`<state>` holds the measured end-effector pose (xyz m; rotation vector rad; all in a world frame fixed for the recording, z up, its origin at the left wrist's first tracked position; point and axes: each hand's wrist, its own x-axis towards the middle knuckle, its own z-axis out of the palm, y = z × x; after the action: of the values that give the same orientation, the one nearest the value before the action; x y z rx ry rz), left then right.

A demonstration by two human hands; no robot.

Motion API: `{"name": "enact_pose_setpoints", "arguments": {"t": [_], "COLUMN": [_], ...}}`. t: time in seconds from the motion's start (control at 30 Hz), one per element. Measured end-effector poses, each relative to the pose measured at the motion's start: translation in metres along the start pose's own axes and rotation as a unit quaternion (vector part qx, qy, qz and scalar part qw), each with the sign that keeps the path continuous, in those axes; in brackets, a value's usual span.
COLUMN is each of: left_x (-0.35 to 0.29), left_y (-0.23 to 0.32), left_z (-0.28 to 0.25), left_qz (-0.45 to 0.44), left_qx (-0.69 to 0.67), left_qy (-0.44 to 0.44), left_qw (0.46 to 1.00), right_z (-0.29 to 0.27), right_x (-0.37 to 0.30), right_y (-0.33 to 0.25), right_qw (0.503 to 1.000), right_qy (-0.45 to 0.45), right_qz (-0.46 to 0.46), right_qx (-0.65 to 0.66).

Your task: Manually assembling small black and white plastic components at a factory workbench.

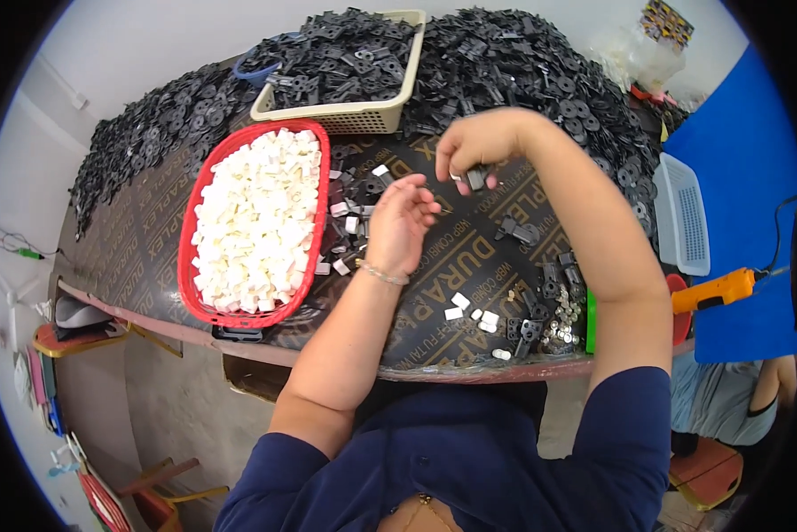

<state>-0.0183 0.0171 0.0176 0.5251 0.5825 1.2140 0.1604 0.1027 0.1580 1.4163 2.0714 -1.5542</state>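
My right hand (487, 146) arches over the middle of the dark table with its fingers closed on a small black plastic part (476, 179); some white shows beside the thumb. Just left of it, my left hand (400, 222) is loosely cupped with the fingers apart from the thumb, and I see nothing in it. Beside that hand lie several black parts with white plastic pieces (351, 225) on them. A red basket (325, 191) heaped with small white plastic pieces stands to the left. Another black part (521, 232) rests on the table below my right hand.
Behind, a cream basket (376, 120) is piled with black parts, and a large heap of black parts (505, 71) spreads along the back. Loose white pieces (463, 301) and small metal bits (562, 324) lie near the front edge. An orange-handled tool (713, 291) and a pale blue basket (682, 213) are right.
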Motion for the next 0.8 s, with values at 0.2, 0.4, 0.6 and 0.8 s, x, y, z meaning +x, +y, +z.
{"name": "enact_pose_setpoints", "arguments": {"t": [0.2,0.4,0.6,0.8], "left_x": [-0.002,0.0,-0.002,-0.002], "left_y": [-0.005,-0.002,-0.006,-0.006], "left_z": [-0.004,-0.007,-0.004,-0.008], "left_qz": [-0.033,-0.036,-0.045,-0.039], "left_qx": [-0.019,-0.073,-0.072,-0.059], "left_qy": [0.002,0.047,0.036,0.037], "left_qw": [0.999,0.996,0.996,0.997], "right_z": [-0.087,-0.066,0.029,0.064], "right_x": [0.048,0.098,0.15,0.12], "right_y": [-0.056,0.016,0.074,0.076], "right_qw": [0.788,0.816,0.814,0.811], "right_qy": [0.38,0.522,0.516,0.507], "right_qz": [-0.324,0.051,0.031,-0.025], "right_qx": [0.359,-0.243,-0.266,-0.292]}}
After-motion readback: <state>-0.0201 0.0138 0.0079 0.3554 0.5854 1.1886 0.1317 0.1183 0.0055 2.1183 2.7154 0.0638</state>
